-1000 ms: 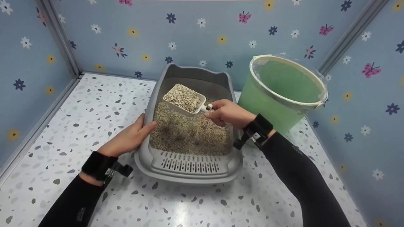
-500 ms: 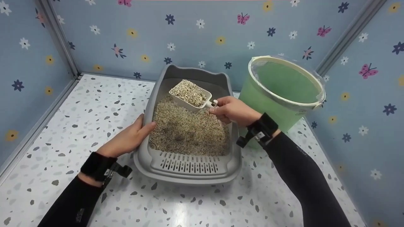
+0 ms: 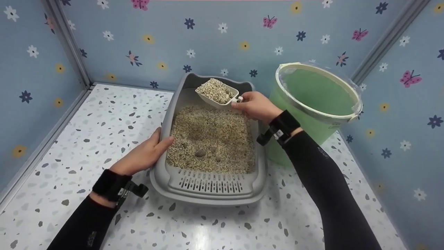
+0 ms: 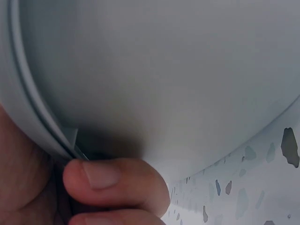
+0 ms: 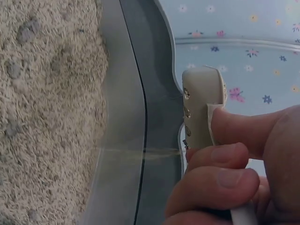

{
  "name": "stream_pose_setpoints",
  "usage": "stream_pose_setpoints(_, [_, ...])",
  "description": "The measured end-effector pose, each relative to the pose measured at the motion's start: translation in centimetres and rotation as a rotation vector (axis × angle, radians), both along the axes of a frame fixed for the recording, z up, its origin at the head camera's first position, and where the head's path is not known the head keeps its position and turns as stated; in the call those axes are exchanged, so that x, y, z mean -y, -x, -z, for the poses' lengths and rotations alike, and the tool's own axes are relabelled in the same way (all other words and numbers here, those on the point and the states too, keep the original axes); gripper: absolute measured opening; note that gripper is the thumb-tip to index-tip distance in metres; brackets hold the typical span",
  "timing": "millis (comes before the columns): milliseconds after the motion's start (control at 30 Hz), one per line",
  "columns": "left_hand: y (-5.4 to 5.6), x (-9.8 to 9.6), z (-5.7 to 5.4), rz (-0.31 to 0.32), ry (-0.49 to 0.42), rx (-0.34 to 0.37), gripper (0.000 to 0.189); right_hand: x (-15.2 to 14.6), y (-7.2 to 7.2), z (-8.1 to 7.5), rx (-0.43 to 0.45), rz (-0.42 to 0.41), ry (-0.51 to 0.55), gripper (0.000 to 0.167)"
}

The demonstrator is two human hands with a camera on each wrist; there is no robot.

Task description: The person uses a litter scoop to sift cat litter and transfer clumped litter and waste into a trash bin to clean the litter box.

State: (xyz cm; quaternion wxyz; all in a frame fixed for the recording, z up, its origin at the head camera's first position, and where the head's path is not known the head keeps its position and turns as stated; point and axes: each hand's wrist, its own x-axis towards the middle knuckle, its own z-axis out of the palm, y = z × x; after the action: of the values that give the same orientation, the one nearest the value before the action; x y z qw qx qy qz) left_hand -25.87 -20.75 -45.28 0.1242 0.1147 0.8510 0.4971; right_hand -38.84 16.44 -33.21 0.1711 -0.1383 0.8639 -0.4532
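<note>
A grey litter box (image 3: pixel 208 199) holds pale granular litter (image 3: pixel 218 128) with several darker round clumps (image 3: pixel 200 153) near the front. My right hand (image 3: pixel 258 106) grips the short handle of a cream litter scoop (image 3: pixel 216 103) heaped with litter. The scoop is raised over the back of the box. In the right wrist view, slots show in the side of the scoop (image 5: pixel 199 89), and a faint streak of falling grains crosses below it. My left hand (image 3: pixel 144 152) holds the box's left rim, thumb on top and fingers (image 4: pixel 117 183) curled under the edge.
A pale green bucket (image 3: pixel 295 132) with a cream rim and clear plastic film over its edge stands right of the box, behind my right forearm. Flower-patterned walls (image 3: pixel 222 38) close off the back and both sides. The surface (image 3: pixel 104 139) is white with grey flecks.
My right hand has lifted the loaded scoop up and back, toward the box's rear wall. Dark clumps now show at the front of the litter. My left hand keeps its grip on the rim.
</note>
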Motion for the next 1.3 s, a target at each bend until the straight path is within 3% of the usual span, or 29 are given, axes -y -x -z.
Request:
stream_pose_setpoints(200, [0.1,-0.5,-0.1,0.010,-0.006,0.001,0.100,-0.5,1.3,0.2,-0.031,0.055,0.001,0.038])
stream_pose_setpoints(367, [0.0,-0.6,0.1,0.000,0.012,0.000,0.102,-0.6,2.0,0.3,-0.046,0.039,0.036,0.034])
stream_pose_setpoints(533, [0.1,-0.6,0.3,-0.002,0.024,0.004,0.102,-0.6,2.1,0.1,-0.037,0.099,0.081,0.029])
stream_pose_setpoints(733, [0.0,-0.3,0.1,-0.014,0.037,0.003,0.103,0.5,2.3,-0.5,-0.056,0.077,0.149,0.024])
stream_pose_setpoints(900, [0.0,-0.2,-0.1,-0.014,0.043,0.006,0.108,0.2,1.8,-1.0,-0.094,0.162,0.122,0.024])
stream_pose_setpoints(1067, [0.1,0.0,0.0,-0.012,0.033,-0.005,0.107,1.0,2.2,-0.9,-0.183,0.103,0.017,0.029])
stream_pose_setpoints(1300, [0.1,0.2,0.2,-0.011,0.031,-0.003,0.104,1.0,2.2,-0.3,-0.270,0.130,-0.145,0.045])
